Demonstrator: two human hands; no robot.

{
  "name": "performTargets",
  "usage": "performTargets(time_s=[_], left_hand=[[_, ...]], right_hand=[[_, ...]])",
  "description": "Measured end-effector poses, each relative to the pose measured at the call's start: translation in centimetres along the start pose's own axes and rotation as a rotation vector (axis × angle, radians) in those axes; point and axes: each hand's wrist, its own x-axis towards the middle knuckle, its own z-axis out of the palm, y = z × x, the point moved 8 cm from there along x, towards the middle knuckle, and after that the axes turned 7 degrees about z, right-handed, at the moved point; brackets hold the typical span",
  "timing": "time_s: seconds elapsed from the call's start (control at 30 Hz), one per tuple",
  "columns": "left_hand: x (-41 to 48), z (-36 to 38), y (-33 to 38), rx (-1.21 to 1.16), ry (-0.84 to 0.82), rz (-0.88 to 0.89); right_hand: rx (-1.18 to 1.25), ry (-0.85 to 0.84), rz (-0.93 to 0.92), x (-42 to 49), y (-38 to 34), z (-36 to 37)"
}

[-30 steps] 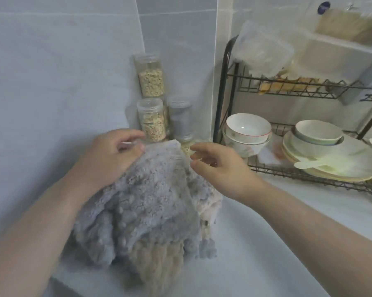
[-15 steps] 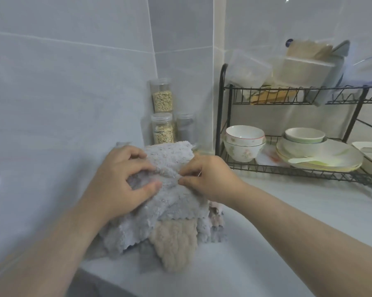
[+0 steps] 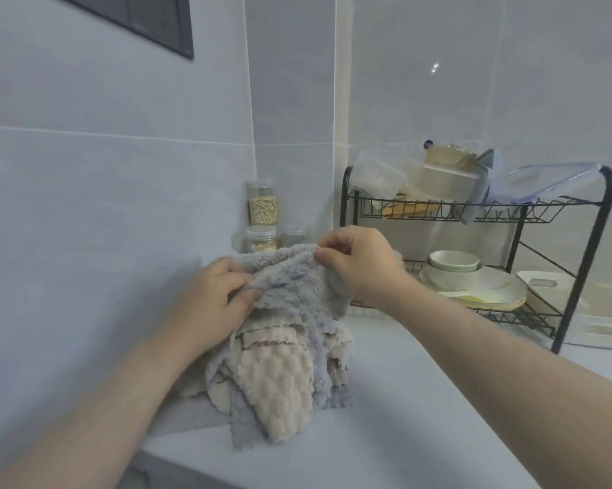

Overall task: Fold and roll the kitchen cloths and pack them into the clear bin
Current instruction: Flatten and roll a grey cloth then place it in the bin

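A heap of fluffy kitchen cloths lies on the white counter in the wall corner. The top one is a grey cloth [image 3: 290, 287], lifted at its upper edge. My left hand [image 3: 212, 305] pinches its left edge between thumb and fingers. My right hand [image 3: 357, 266] pinches its top right corner and holds it up. Under it hang a beige cloth [image 3: 279, 382] and more grey ones. A clear plastic bin [image 3: 375, 178] sits tilted on the top shelf of the dish rack.
A black wire dish rack [image 3: 579, 262] stands at the right with bowls and plates [image 3: 473, 284] below and containers above. Several clear jars [image 3: 262, 213] of grain stand in the corner behind the cloths. A white tray [image 3: 600, 312] lies beyond the rack.
Both hands went from pressing on the grey cloth to pinching its edge and raising it off the heap. The view tilted upward.
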Motion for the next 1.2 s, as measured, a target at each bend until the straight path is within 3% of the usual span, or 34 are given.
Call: performTargets(time_s=[0.1, 0.27, 0.53, 0.7, 0.8, 0.87, 0.93, 1.0, 1.1, 1.2], left_hand=[[3.1, -1.2, 2.6, -0.072, 0.021, 0.012], [8.6, 0.4, 7.5, -0.286, -0.1, -0.031], [13.4, 6.6, 17.6, -0.365, -0.2, 0.08], [7.5, 10.7, 21.9, -0.399, -0.412, 0.154], [0.4, 15.1, 23.4, -0.358, -0.7, 0.227], [-4.4, 17.9, 24.0, -0.35, -0.915, 0.272], [-7.1, 20.0, 23.3, -0.336, -1.037, 0.243], [-7.0, 20.7, 22.1, -0.318, -0.979, 0.19], [-6.2, 20.3, 21.2, -0.056, -0.848, 0.328], [-7.5, 21.2, 19.3, 0.109, -0.986, 0.252]], right_hand=[[0.016, 0.093, -0.015, -0.2, -0.4, -4.1], [0.003, 0.225, 0.014, 0.0, 0.7, -11.3], [-0.171, 0.278, 0.173, -3.4, 6.0, -21.1], [-0.295, 0.036, 0.273, -9.9, 10.6, -22.7], [-0.338, -0.302, 0.392, -15.8, 14.1, -20.1], [-0.499, -0.538, 0.449, -19.4, 16.4, -17.7], [-0.55, -0.665, 0.498, -21.6, 18.0, -15.9], [-0.51, -0.57, 0.525, -21.6, 18.8, -15.4], [-0.613, -0.415, 0.42, -21.0, 19.5, -14.6], [-0.732, -0.497, 0.459, -21.9, 21.7, -12.6]])
